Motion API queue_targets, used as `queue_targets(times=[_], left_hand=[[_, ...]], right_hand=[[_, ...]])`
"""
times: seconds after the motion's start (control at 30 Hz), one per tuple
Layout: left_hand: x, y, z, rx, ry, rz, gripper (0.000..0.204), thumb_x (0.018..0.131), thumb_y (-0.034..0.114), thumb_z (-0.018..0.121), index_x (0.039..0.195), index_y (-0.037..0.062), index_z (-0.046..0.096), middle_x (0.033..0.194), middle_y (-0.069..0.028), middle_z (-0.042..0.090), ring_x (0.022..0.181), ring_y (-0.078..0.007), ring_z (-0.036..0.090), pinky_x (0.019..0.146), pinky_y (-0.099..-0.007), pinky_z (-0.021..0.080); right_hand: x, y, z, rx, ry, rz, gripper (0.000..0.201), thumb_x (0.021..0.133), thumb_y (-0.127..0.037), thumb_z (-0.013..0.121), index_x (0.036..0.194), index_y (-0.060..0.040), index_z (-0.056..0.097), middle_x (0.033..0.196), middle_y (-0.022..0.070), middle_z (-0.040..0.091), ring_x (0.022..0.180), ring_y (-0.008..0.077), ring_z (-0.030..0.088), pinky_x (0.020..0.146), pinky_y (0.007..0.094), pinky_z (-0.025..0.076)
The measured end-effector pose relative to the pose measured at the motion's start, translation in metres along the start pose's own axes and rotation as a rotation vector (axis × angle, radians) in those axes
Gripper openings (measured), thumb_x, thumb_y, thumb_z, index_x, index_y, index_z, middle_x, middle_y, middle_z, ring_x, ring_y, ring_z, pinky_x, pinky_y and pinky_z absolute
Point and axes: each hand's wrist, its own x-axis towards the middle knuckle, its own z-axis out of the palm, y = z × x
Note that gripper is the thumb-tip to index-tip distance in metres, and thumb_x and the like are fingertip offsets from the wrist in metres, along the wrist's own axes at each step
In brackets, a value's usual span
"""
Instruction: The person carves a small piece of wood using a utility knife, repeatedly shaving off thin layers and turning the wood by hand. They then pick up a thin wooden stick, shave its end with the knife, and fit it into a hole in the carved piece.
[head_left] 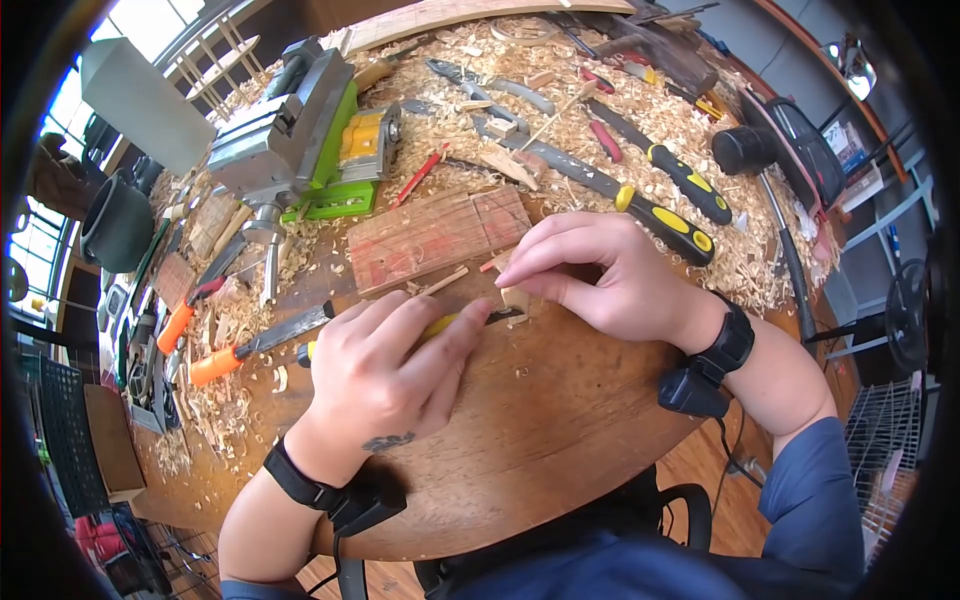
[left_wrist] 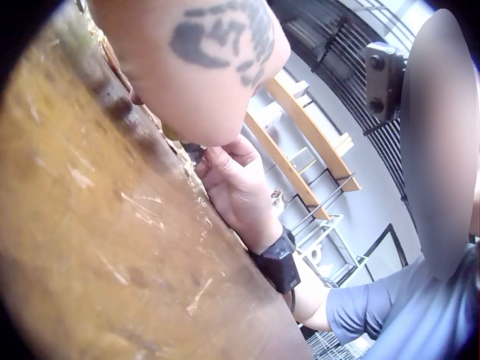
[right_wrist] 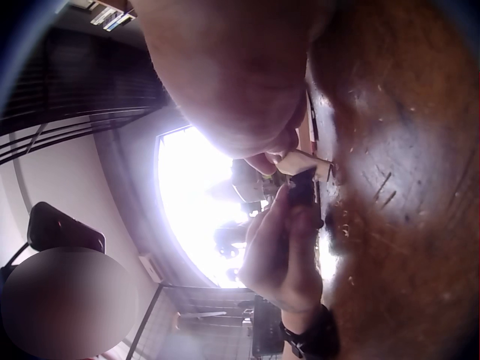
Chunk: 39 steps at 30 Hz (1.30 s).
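Observation:
My left hand [head_left: 385, 365] grips a yellow-handled knife [head_left: 440, 325], fingers curled over it and its dark blade [head_left: 503, 314] pointing right. The blade lies right at a small pale wood piece [head_left: 516, 298]. Thumb and fingertips of my right hand [head_left: 610, 275] pinch that piece from above, close over the tabletop. In the right wrist view the pale wood piece [right_wrist: 300, 163] shows between the two hands, against the dark blade [right_wrist: 302, 187]. The left wrist view has the left hand [left_wrist: 202, 67] covering most of the knife, with the right hand [left_wrist: 241, 187] beyond it.
A reddish wooden board [head_left: 430, 240] lies just beyond the hands. An orange-handled chisel [head_left: 255, 345] is to the left, and a vise [head_left: 290, 130] stands at back left. Yellow-black-handled tools [head_left: 670, 225] and wood shavings [head_left: 560, 100] cover the back of the wooden table [head_left: 560, 430].

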Motion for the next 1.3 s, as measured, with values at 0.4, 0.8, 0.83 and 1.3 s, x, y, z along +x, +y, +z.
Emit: queue_targets(times=[0.4,0.8,0.83,1.3], left_hand=[[0.0,0.0,-0.005,0.002,-0.005,-0.07,0.043,0.076,0.001,0.083,0.119,0.0043,0.083,0.086,-0.0088,0.067,0.069,-0.0253,0.065,0.06,-0.0371,0.052],[0.005,0.004,-0.004,0.047,-0.133,-0.009,0.042,0.074,0.006,0.08,0.115,0.0079,0.085,0.086,-0.0047,0.066,0.073,-0.0239,0.062,0.055,-0.0361,0.051],[0.005,0.003,-0.004,0.052,-0.128,0.001,0.043,0.073,0.007,0.08,0.115,0.0082,0.085,0.086,-0.0042,0.066,0.073,-0.0238,0.062,0.055,-0.0357,0.051],[0.001,-0.004,0.002,0.045,0.055,-0.004,0.043,0.071,0.007,0.079,0.114,0.0082,0.085,0.082,-0.0024,0.064,0.07,-0.02,0.06,0.056,-0.0325,0.051]], right_hand=[[-0.001,0.0,0.0,-0.014,-0.004,0.013,0.02,0.094,0.008,0.077,0.107,-0.0055,0.084,0.108,0.0087,0.08,0.099,0.0218,0.077,0.086,0.0319,0.061],[-0.001,0.001,0.002,-0.036,0.02,-0.012,0.017,0.094,0.005,0.079,0.106,-0.0061,0.084,0.107,0.0084,0.08,0.097,0.0218,0.076,0.085,0.0317,0.061],[-0.001,0.002,0.002,-0.049,0.025,-0.014,0.017,0.094,0.004,0.079,0.106,-0.0062,0.084,0.107,0.0083,0.08,0.097,0.0218,0.076,0.085,0.0317,0.061],[0.0,0.008,0.002,-0.009,0.029,-0.009,0.016,0.095,-0.002,0.081,0.11,-0.0072,0.084,0.105,0.0079,0.08,0.09,0.0198,0.074,0.08,0.0315,0.059]])
